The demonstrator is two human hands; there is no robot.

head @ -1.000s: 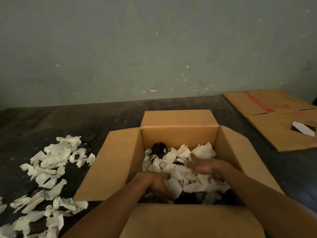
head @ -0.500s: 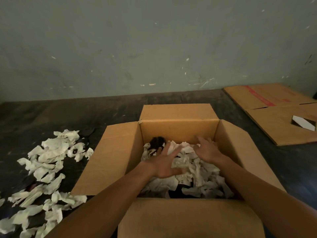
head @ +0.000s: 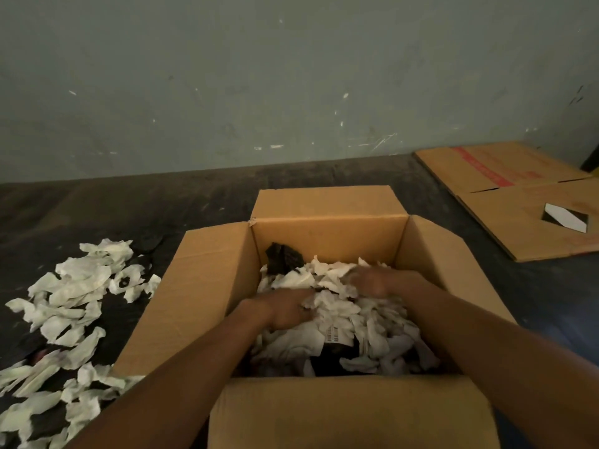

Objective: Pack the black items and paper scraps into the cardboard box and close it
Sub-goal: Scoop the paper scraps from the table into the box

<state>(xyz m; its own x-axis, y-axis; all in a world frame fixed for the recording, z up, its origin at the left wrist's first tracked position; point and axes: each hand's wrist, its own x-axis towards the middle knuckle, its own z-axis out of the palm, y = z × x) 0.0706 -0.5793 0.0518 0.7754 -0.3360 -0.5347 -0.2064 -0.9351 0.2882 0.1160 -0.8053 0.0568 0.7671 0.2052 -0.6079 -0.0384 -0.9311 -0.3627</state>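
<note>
Open cardboard box (head: 207, 296) at centre, four flaps folded outward, plain brown corrugated board, stiff along the creases. Inside it, a heap of white paper scraps (head: 343, 315), torn, crumpled and soft-edged, one piece carrying a printed barcode; beneath and behind them, black items (head: 283, 259), one crinkled dark lump poking up by the box's far-left inner corner, more dark material under the paper near the front wall. Left hand (head: 285, 311) inside the box on the left of the heap, fingers curled down into the scraps, apparently bunching some. Right hand (head: 376, 281) inside toward the far right, blurred; fingers seemingly bent over the paper, exact grip impossible to tell. Left of the box, on the dark surface, a wide scatter of loose scraps (head: 74, 296) not yet packed. Right of the box and further back, flattened cardboard sheets (head: 518, 202) with a red stripe. Likely handling: scraps very light, limp, prone to slipping out of a loose hold, best gathered in cupped handfuls and pressed down; flaps best taken at their free edges for folding shut.
</note>
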